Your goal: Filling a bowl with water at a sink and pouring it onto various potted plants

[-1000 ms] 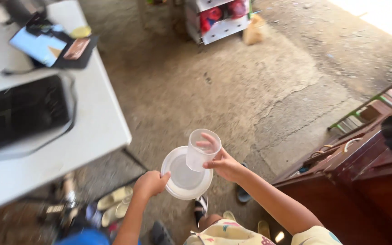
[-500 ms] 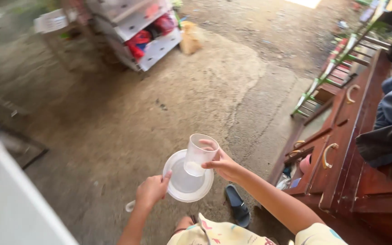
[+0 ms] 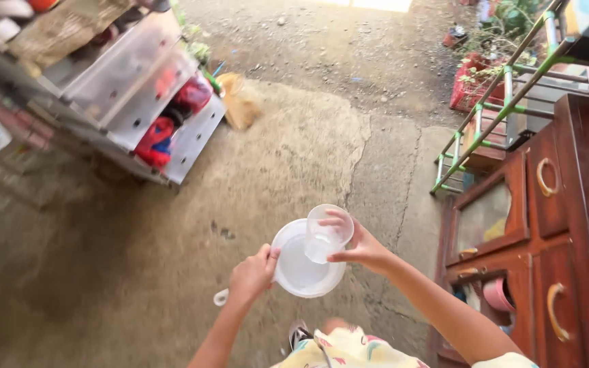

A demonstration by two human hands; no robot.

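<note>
a clear plastic cup (image 3: 327, 235) is clamped at its rim by the right hand (image 3: 363, 251), at 3 o'clock over a white plate (image 3: 299, 270) pinched at 9 o'clock by the left hand (image 3: 252, 274). both are judged light, stiff, slightly slippery; rims are the best hold.

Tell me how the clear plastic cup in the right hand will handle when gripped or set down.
The clear plastic cup looks thin-walled and nearly empty, so probably light and somewhat squeezable. The right hand holds it with fingers hooked inside the rim, suggesting a smooth, possibly slippery wall. Tall and narrow, it may tip easily on the white round plate.
</note>
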